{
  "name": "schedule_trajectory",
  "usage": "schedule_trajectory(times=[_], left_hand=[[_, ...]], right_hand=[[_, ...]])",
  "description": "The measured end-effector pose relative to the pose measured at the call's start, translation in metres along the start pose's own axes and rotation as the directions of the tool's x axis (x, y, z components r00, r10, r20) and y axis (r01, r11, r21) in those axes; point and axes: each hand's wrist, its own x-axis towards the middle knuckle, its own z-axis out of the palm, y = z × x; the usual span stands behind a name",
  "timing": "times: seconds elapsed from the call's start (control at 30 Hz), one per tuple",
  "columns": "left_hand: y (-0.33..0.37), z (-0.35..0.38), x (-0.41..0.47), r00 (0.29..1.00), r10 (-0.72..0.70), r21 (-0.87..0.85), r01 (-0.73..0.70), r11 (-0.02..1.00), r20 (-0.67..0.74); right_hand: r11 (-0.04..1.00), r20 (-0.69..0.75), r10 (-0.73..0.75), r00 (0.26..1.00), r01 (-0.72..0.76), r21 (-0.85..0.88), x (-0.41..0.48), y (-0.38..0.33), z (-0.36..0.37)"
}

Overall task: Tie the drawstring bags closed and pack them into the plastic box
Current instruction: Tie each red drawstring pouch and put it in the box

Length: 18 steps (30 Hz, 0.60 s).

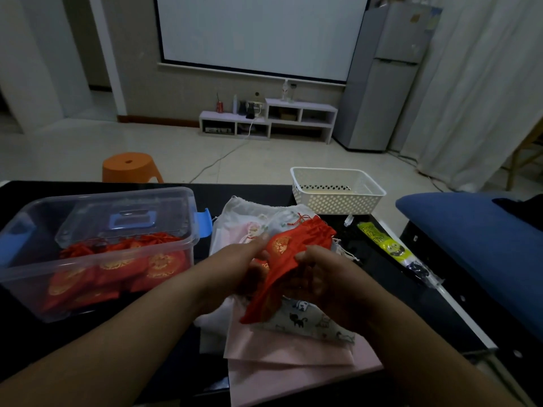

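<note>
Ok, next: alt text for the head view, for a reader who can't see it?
A person's left hand and right hand hold a red drawstring bag above a pile of pale cloth bags on a black table. At left, a clear plastic box holds more red bags.

Gripping a red drawstring bag (286, 251) with left hand (249, 267) and right hand (318, 277) above pale cloth bags (244, 217) on black tabletop (382, 277).

Wall: we've got a white projector screen (261, 33) at twelve o'clock.
Floor: pale glossy tiles (88, 142), orange stool (129, 166) at ten.
Furniture: low white shelf unit (301, 106) at twelve, grey fridge (388, 98) at one.
Light: dim.
</note>
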Motion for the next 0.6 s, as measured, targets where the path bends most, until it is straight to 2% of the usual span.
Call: schedule_trajectory(times=[0.07,0.23,0.37,0.43,0.5,0.53,0.6], left_hand=[[0.000,0.001,0.000,0.999,0.046,-0.077,-0.044,0.996,0.022],[-0.003,0.006,-0.004,0.965,0.257,0.070,-0.253,0.965,-0.051],[-0.010,-0.019,0.026,0.977,0.212,0.087,-0.211,0.974,-0.007],[-0.027,-0.027,0.061,0.963,0.268,0.090,-0.269,0.959,0.023],[-0.008,-0.010,0.035,0.974,0.219,0.101,-0.212,0.972,-0.059],[0.000,-0.004,0.017,0.970,0.222,0.145,-0.207,0.968,-0.098],[0.000,-0.002,-0.001,0.962,0.263,0.190,-0.246,0.950,-0.071]], right_hand=[[0.999,0.034,0.020,0.999,-0.019,-0.028,0.001,0.002,-0.003],[1.000,0.117,0.004,0.993,-0.001,-0.023,0.002,0.000,-0.002],[0.997,0.193,-0.038,0.981,0.049,-0.053,-0.003,-0.002,0.001],[0.997,0.202,-0.033,0.979,0.047,-0.063,-0.003,-0.006,-0.002],[0.996,0.174,-0.044,0.984,0.057,-0.075,-0.001,-0.009,-0.009],[0.995,0.118,-0.039,0.992,0.049,-0.084,0.002,-0.010,-0.012],[0.985,-0.036,-0.028,0.999,0.021,-0.173,0.009,-0.007,-0.021]])
